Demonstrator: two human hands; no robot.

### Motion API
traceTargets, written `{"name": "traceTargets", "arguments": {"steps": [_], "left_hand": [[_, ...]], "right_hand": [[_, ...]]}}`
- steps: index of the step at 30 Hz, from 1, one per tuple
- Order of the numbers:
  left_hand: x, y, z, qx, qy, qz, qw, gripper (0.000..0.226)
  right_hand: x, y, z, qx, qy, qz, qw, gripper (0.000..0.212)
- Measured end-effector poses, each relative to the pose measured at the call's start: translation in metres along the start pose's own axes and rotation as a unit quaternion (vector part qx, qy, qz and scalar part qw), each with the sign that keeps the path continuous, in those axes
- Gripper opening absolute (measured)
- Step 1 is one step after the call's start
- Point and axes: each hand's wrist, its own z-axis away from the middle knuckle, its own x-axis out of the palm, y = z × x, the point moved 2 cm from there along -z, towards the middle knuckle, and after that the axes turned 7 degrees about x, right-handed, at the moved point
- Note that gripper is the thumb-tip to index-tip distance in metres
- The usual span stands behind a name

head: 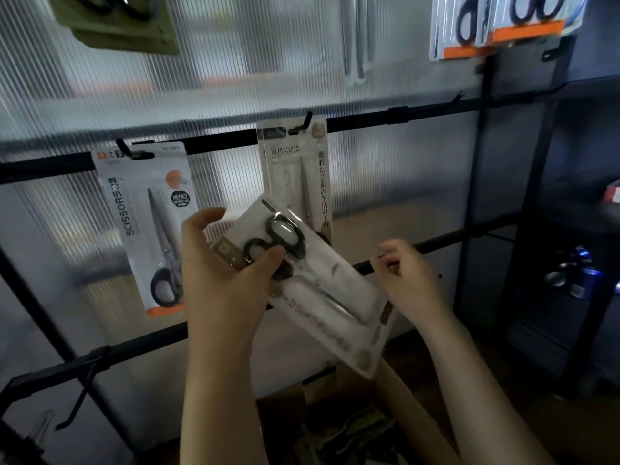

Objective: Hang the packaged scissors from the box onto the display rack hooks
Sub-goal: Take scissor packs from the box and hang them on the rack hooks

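Packaged scissors (302, 280) pinched in left hand (228, 263), frame centre
Light, stiff, slippery; best gripped near hang-hole; right hand (409, 273) loosely curled, empty

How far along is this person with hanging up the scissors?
Partway, it seems. Two packs already hang on the middle rail: one marked SCISSORS and a pale pack beside it. More hang at the top right. The left hand holds another pack, tilted and not yet on a hook; the right hand is beside it. An empty hook waits, and the box below still holds things.
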Motion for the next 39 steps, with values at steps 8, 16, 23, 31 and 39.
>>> {"name": "traceTargets", "arguments": {"steps": [8,16,23,31,39], "left_hand": [[0.015,0.003,0.004,-0.007,-0.025,0.061,0.998,0.028],[-0.005,0.012,0.000,-0.012,0.083,0.275,0.958,0.020],[-0.001,0.008,-0.002,-0.011,0.135,0.356,0.925,0.017],[-0.006,-0.016,-0.003,-0.041,0.239,0.384,0.891,0.056],[0.004,-0.015,-0.001,-0.016,0.232,0.422,0.876,0.054]], "right_hand": [[-0.009,0.034,0.007,0.102,-0.151,0.136,0.974,0.017],[-0.015,0.034,0.005,0.087,-0.171,0.141,0.971,0.020],[0.000,0.024,0.008,0.048,-0.182,0.115,0.975,0.027],[0.002,0.017,0.009,-0.013,-0.160,0.122,0.980,0.024],[-0.002,0.016,0.007,-0.016,-0.151,0.137,0.979,0.026]]}}
